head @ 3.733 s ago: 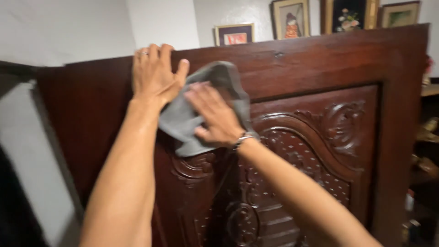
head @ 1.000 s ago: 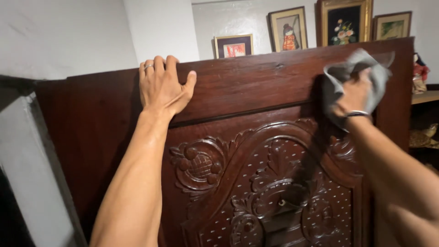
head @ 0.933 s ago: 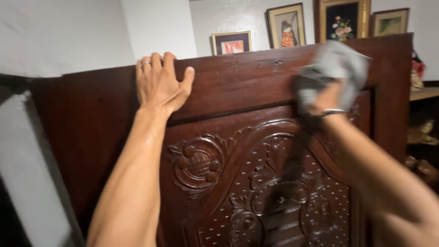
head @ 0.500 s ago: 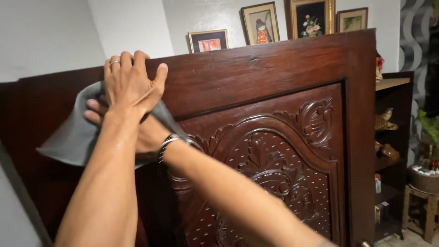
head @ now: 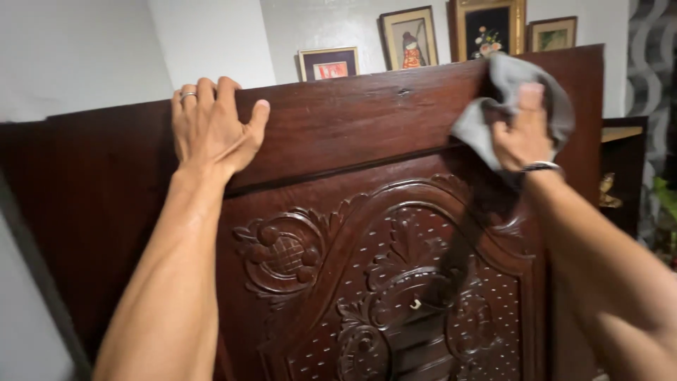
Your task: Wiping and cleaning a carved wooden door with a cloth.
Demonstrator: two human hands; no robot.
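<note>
While both forearms reach up from the bottom of the view, the left hand [head: 211,127] lies flat on the carved wooden door [head: 367,127], fingers hooked over its top edge, gripping nothing else. Right hand [head: 523,130] clutches a bunched grey cloth [head: 493,106], pressed to the door's top rail near the upper right corner, well apart from the left hand. Rail's long axis runs left to right between them; right hand is the one on the cloth. Carved panel below. Behind, framed pictures [head: 409,39] line the wall; a shelf unit [head: 624,169] at right holds small ornaments.
</note>
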